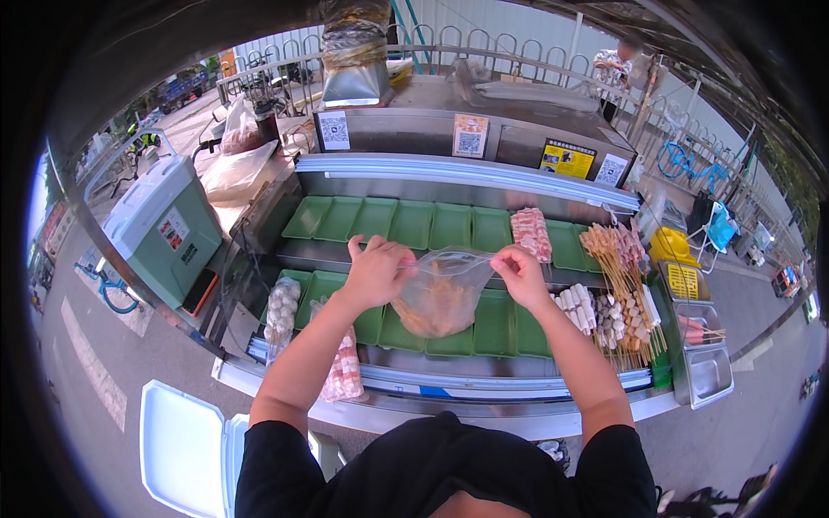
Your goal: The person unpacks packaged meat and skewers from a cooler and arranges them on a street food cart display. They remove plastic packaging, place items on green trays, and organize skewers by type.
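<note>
A clear zip-top plastic bag (443,298) with orange-brown food inside hangs between my hands over the green trays (495,324). My left hand (379,269) pinches its top left corner between thumb and finger, other fingers raised. At the top right corner, my right hand (521,272) grips the edge with its fingertips. The bag's mouth looks pulled taut; whether its seal is parted I cannot tell. Bagged skewers of white balls (283,311) and bagged meat rolls (343,372) lie to the left. Rolled meat skewers (531,234) fill a back tray, and several kinds of skewers (622,317) lie at right.
A green cool box (162,226) stands at left beside a phone (201,291). Metal pans (707,372) and a yellow basket (683,280) line the right side. Sliding rails (466,175) edge the case. A white lid (181,447) is lower left. A person (612,71) stands beyond the railing.
</note>
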A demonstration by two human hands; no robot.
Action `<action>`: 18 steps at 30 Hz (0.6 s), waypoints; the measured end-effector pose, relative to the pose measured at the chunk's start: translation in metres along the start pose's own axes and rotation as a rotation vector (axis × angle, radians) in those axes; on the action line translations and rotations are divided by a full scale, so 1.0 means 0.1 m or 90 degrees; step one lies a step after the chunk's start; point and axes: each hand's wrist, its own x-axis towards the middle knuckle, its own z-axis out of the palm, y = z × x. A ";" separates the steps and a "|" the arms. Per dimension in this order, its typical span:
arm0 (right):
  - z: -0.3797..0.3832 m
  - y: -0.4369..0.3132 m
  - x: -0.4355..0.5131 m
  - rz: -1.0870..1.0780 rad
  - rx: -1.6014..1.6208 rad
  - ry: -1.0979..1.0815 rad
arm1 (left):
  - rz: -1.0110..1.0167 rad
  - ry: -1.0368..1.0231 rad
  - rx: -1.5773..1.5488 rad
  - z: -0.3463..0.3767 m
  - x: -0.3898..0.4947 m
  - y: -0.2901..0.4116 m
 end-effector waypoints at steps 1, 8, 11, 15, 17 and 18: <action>0.02 0.01 -0.01 -0.010 0.003 0.020 | -0.009 -0.006 -0.035 -0.01 0.01 0.03; 0.10 -0.17 -0.02 0.080 0.080 -0.011 | 0.000 -0.016 0.021 0.08 0.07 0.02; 0.10 -0.02 0.00 0.091 0.084 -0.028 | 0.006 0.026 0.044 0.20 0.05 0.00; 0.13 0.03 -0.01 0.048 0.058 0.016 | -0.011 -0.008 -0.015 0.12 0.07 0.11; 0.14 0.05 -0.02 -0.012 0.037 0.044 | -0.003 -0.015 -0.034 0.13 0.10 0.13; 0.14 0.07 -0.02 0.012 0.051 0.046 | -0.006 -0.018 -0.031 0.15 0.12 0.12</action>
